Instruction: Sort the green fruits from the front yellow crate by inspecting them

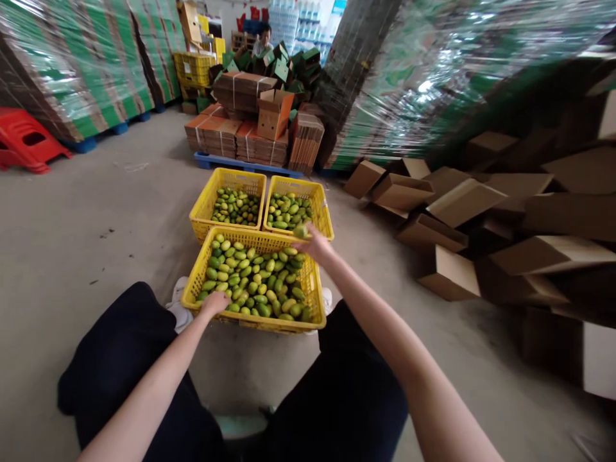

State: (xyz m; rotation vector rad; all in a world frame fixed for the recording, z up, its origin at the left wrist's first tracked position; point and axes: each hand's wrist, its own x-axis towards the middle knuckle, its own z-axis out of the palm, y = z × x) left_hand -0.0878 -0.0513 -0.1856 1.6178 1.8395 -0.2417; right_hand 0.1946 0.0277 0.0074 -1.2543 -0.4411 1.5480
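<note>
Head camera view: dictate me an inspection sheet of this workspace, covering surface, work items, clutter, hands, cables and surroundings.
Surface: grey floor, small dark specks at left.
Work items: front yellow crate, left rear crate and right rear crate, all holding green-yellow fruit.
Clutter: brown cardboard boxes jumbled at right; red stool at far left.
Left hand: at the front crate's near left side; grip unclear.
Right hand: holding one fruit near the right rear crate's near rim.
Cables: nothing seen.
Surroundings: plastic-wrapped stacks on both sides; bundled flat cartons on a blue pallet; another person behind.
</note>
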